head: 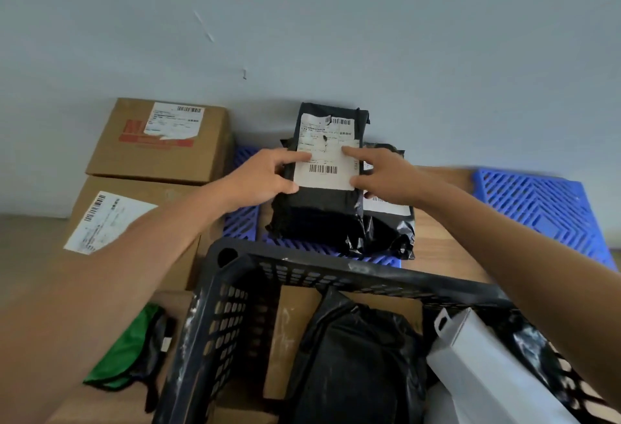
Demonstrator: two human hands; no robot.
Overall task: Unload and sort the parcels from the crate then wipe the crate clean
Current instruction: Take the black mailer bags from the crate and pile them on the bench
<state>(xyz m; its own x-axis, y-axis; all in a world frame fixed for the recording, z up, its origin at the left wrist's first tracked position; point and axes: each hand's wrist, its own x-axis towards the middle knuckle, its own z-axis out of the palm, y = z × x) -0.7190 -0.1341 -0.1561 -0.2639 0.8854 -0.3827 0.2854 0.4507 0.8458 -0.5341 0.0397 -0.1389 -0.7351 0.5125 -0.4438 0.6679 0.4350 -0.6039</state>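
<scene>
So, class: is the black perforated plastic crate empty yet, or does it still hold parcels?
Not empty. Inside the black perforated plastic crate lie a black plastic mailer bag, a white cardboard box and a brown cardboard box.

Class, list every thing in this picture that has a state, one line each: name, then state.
Left hand: grips the black parcel's left edge.
Right hand: holds its right edge.
Black parcel: label up, atop another black bag on the blue pallet.
Crate: still holds parcels.
White box: tilted inside crate.
Cardboard boxes: closed, stacked.
</scene>
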